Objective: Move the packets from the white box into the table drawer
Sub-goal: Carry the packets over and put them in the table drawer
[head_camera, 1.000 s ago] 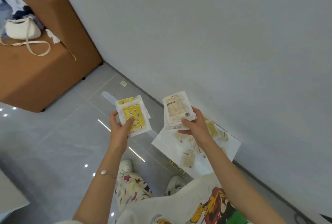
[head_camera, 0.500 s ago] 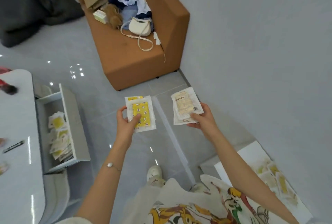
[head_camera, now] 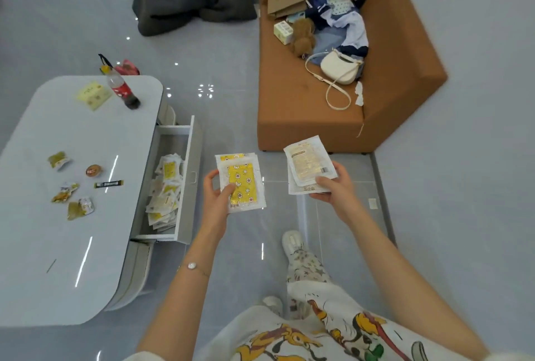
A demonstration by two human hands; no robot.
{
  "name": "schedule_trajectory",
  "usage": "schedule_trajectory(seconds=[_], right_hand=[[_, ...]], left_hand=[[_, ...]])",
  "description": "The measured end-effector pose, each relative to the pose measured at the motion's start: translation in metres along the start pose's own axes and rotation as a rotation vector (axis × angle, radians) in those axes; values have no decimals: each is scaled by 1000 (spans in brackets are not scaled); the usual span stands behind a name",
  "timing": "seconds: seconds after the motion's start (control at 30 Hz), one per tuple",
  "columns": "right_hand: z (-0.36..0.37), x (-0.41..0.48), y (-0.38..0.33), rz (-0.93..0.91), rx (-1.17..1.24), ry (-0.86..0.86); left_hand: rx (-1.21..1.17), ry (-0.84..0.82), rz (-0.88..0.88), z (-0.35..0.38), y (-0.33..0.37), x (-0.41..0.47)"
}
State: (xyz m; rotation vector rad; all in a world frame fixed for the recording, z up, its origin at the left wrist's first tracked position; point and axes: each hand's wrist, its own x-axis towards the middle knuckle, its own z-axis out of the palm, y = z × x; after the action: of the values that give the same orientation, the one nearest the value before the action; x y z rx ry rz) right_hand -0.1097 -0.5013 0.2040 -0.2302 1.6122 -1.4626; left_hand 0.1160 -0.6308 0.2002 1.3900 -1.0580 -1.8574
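Grey tiled floor, white desk [head_camera: 72, 216] at left, drawer [head_camera: 189, 175] open, already part-filled with packets [head_camera: 165, 187]. Left hand [head_camera: 215, 201] grip pinches yellow packets [head_camera: 241, 184]; right hand [head_camera: 335, 187] grip pinches pale packets [head_camera: 308, 166], mid-frame. Both loads not yet dropped in. White box out of view.

1. The table [head_camera: 72, 216] top is smooth, glossy white and mirrors the lights.
2. The floor [head_camera: 231, 71] tiles are grey and shiny.
3. The packets [head_camera: 241, 184] look like crinkly clear plastic over printed paper.
4. The sofa [head_camera: 289, 106] is matt brown cloth.
5. The handbag [head_camera: 340, 67] looks like smooth cream leather.
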Motion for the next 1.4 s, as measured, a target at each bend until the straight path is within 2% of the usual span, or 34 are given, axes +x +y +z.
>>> schedule_trajectory(seconds=[0.37, 0.57, 0.73, 0.93, 1.2, 1.3, 1.4], right_hand=[[71, 158, -72, 80, -286, -348], [139, 218, -102, 102, -395, -528], [211, 256, -108, 135, -451, -629], [323, 293, -99, 178, -488, -708], [429, 328, -83, 231, -609, -783], [460, 346, -60, 262, -711, -803], [486, 376, -8, 321, -837, -839]], left_hand=[[-262, 387, 9, -4, 39, 98], [-420, 605, 25, -28, 62, 127], [-472, 703, 40, -59, 83, 143], [-535, 832, -6, -130, 82, 175], [-649, 952, -116, -198, 71, 209], [-599, 973, -205, -214, 52, 221], [-588, 980, -296, -232, 10, 246]])
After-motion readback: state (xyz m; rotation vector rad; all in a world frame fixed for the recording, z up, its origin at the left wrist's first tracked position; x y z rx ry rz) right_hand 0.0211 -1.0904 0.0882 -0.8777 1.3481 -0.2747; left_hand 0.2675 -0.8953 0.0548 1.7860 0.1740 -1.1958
